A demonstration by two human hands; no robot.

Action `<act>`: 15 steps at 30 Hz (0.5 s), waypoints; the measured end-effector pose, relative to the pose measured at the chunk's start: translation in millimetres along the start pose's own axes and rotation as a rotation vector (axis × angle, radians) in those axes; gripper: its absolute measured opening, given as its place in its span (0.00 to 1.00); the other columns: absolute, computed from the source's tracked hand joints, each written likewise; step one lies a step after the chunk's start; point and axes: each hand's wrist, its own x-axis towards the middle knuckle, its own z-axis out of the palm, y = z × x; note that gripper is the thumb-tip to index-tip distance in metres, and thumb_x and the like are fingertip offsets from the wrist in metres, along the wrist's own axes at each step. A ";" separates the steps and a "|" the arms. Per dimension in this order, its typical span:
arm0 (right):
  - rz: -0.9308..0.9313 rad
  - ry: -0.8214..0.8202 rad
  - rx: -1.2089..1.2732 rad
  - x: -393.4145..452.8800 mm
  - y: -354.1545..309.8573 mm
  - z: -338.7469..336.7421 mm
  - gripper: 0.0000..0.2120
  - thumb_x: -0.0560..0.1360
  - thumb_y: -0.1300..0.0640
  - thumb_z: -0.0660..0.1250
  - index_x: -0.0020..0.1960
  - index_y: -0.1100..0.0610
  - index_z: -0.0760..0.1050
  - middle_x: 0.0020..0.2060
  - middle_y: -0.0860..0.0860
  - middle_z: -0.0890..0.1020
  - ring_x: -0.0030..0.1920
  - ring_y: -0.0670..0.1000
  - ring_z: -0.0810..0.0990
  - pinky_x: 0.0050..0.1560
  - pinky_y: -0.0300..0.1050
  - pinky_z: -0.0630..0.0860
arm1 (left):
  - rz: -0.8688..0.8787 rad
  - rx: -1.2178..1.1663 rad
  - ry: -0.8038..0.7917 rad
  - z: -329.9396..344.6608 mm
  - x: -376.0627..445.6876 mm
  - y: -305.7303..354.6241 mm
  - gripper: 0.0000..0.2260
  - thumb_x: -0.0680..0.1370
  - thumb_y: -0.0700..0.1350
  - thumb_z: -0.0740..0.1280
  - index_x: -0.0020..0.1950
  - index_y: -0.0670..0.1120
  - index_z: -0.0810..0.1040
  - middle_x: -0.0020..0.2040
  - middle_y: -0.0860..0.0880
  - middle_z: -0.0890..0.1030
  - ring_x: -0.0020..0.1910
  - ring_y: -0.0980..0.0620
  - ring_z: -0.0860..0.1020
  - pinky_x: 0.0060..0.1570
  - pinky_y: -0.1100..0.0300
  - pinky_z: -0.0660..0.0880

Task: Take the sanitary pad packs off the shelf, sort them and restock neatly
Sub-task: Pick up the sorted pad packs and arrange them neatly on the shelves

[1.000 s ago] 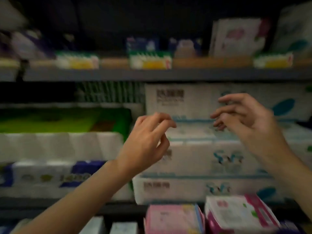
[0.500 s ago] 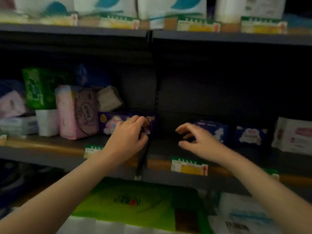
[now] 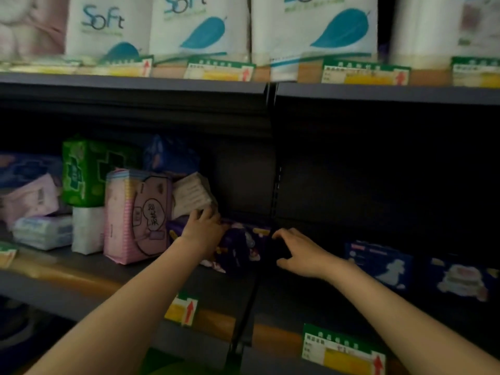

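A dark purple sanitary pad pack [image 3: 240, 247] lies flat on the middle shelf [image 3: 81, 269]. My left hand [image 3: 203, 230] rests on its top left, fingers curled over its back edge. My right hand [image 3: 297, 253] sits at the pack's right end, fingers and thumb spread in a C, fingertips at the pack; whether they hold it is lost in the dark. Left of it stand a pink pack [image 3: 135, 215], a tilted white pack [image 3: 193, 193], a green pack [image 3: 84, 171] and a blue pack [image 3: 170, 155]. Two dark blue packs [image 3: 378, 261] [image 3: 460, 277] lie at the right.
Pale pink, light blue and white packs [image 3: 40, 212] pile up at the far left. White tissue bags marked Soft [image 3: 200, 25] fill the shelf above. Price tags [image 3: 343, 350] line the shelf edges. A black upright post [image 3: 273, 169] splits the dark shelf bay.
The view has risen from the tissue stacks to the pad shelf. Both hands moved in; my left hand now lies on the purple pack and my right reached its right end.
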 end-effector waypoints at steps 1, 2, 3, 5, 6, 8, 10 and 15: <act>0.006 0.002 -0.029 9.0 -1.0 4.8 0.29 0.76 0.56 0.64 0.73 0.52 0.56 0.70 0.53 0.61 0.70 0.55 0.61 0.69 0.49 0.63 | 0.015 0.027 0.009 -1.0 -2.5 -1.2 0.33 0.75 0.54 0.66 0.76 0.50 0.54 0.74 0.43 0.57 0.73 0.41 0.53 0.68 0.46 0.56; 0.008 -0.003 -0.081 17.8 -2.3 8.7 0.30 0.76 0.56 0.64 0.74 0.52 0.55 0.71 0.54 0.59 0.70 0.57 0.60 0.70 0.53 0.62 | 0.026 0.042 0.028 -4.7 -5.8 -4.4 0.32 0.75 0.54 0.66 0.75 0.50 0.57 0.73 0.42 0.58 0.72 0.40 0.54 0.68 0.46 0.56; 0.009 -0.014 -0.146 26.1 -3.7 11.4 0.32 0.76 0.55 0.64 0.75 0.51 0.52 0.73 0.54 0.57 0.72 0.58 0.57 0.71 0.56 0.59 | 0.044 0.051 0.042 -10.5 -10.1 -9.7 0.32 0.74 0.54 0.66 0.75 0.50 0.58 0.73 0.42 0.58 0.71 0.40 0.56 0.67 0.46 0.57; 0.006 -0.008 -0.259 43.2 -6.4 11.8 0.35 0.76 0.54 0.64 0.77 0.51 0.49 0.76 0.53 0.50 0.74 0.58 0.50 0.72 0.59 0.54 | 0.104 0.060 0.000 -25.5 -21.3 -25.7 0.32 0.73 0.52 0.68 0.74 0.51 0.59 0.72 0.43 0.59 0.70 0.41 0.59 0.67 0.46 0.59; 0.007 0.007 -0.293 51.6 -7.1 10.8 0.37 0.76 0.53 0.65 0.77 0.51 0.47 0.76 0.53 0.47 0.75 0.58 0.47 0.72 0.60 0.52 | 0.128 0.045 -0.062 -33.1 -27.4 -34.4 0.33 0.72 0.51 0.70 0.74 0.52 0.60 0.71 0.44 0.61 0.69 0.42 0.61 0.66 0.47 0.61; 0.055 0.008 -0.290 68.0 -6.8 11.3 0.40 0.75 0.51 0.66 0.77 0.51 0.44 0.77 0.53 0.45 0.76 0.57 0.46 0.72 0.60 0.51 | 0.142 0.030 -0.195 -42.6 -39.0 -46.7 0.32 0.71 0.49 0.73 0.72 0.53 0.64 0.68 0.47 0.66 0.66 0.44 0.68 0.61 0.49 0.68; 0.131 -0.033 -0.220 81.0 -6.1 19.6 0.43 0.73 0.48 0.68 0.77 0.52 0.44 0.77 0.54 0.47 0.75 0.59 0.49 0.71 0.60 0.53 | 0.154 0.046 -0.245 -39.8 -47.1 -50.3 0.30 0.70 0.47 0.74 0.69 0.53 0.67 0.65 0.48 0.69 0.63 0.45 0.72 0.57 0.50 0.72; 0.069 0.172 -0.118 83.1 -20.2 34.8 0.39 0.70 0.50 0.73 0.73 0.52 0.55 0.68 0.57 0.58 0.63 0.62 0.69 0.63 0.52 0.70 | 0.163 0.014 -0.178 -32.6 -47.1 -46.7 0.31 0.70 0.51 0.74 0.70 0.52 0.67 0.65 0.48 0.72 0.63 0.46 0.73 0.58 0.50 0.73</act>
